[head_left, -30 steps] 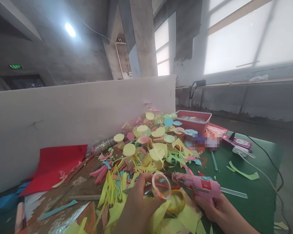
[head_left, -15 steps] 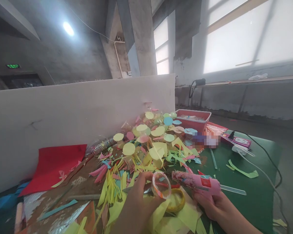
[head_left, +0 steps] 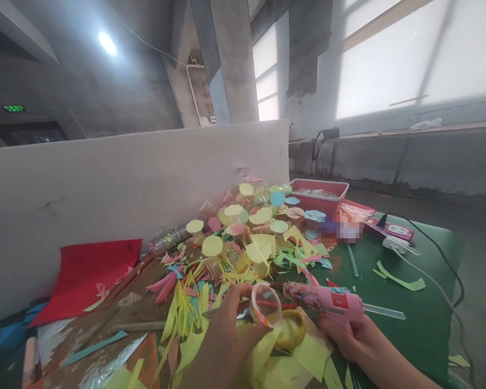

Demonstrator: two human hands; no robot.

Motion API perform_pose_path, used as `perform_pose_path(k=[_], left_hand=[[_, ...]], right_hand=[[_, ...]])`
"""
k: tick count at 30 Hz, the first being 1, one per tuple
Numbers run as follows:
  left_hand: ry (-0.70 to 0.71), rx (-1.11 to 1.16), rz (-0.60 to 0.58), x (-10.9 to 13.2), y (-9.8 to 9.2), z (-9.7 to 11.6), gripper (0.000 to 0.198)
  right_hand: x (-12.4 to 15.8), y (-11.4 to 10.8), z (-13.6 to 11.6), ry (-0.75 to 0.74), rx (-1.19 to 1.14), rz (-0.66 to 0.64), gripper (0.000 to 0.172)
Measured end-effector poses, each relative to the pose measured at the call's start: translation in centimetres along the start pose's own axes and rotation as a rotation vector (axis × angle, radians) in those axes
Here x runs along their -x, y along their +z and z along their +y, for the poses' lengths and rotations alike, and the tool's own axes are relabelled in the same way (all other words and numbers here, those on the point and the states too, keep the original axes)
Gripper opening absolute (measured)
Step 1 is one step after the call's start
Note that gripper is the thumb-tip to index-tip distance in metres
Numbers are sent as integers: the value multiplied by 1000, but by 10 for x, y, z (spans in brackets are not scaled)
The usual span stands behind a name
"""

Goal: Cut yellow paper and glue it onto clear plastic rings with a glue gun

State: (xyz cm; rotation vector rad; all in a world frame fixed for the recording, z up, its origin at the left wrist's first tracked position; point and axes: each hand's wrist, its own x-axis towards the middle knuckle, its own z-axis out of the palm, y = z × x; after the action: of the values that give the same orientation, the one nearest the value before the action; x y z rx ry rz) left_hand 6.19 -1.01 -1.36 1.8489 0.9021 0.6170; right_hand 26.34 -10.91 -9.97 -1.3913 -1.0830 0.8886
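Note:
My left hand [head_left: 230, 327] is closed on a clear plastic ring [head_left: 278, 313] with an orange-pink band, pinched between thumb and fingers with its round opening facing me. In my right hand [head_left: 354, 337] is a pink glue gun [head_left: 328, 302], its crusted nozzle pointing left, close to the ring's upper right edge. A clear glue stick [head_left: 384, 312] pokes out of the gun's back end. Below the ring lies a yellow tape roll [head_left: 297, 330] on sheets of yellow paper [head_left: 311, 354]. Partly hidden behind my left fingers are scissors [head_left: 243, 313].
Paper discs on clear plastic pieces [head_left: 243, 216] heap up ahead, with paper strips [head_left: 184, 308] before them. Red sheet [head_left: 93, 270] lies left; a white board [head_left: 125, 189] stands behind. At right are a pink bin [head_left: 324, 200], a power strip [head_left: 397, 231] and its cable [head_left: 433, 292].
The whole view has shifted slightly. Both hands keep their holds, and the glue gun's nozzle stays beside the ring with almost no movement.

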Motion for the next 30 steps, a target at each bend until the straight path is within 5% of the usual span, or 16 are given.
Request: perform_pose_path(k=[10, 21, 30], left_hand=[[-5, -3, 25, 1, 1, 5, 28], [-36, 23, 10, 1, 1, 3, 30], [16, 0, 146, -5, -4, -5, 34]], right_hand=[[0, -1, -12, 14, -90, -143, 62], [-1, -1, -11, 12, -155, -76, 54], [3, 8, -18, -1, -194, 37, 62]])
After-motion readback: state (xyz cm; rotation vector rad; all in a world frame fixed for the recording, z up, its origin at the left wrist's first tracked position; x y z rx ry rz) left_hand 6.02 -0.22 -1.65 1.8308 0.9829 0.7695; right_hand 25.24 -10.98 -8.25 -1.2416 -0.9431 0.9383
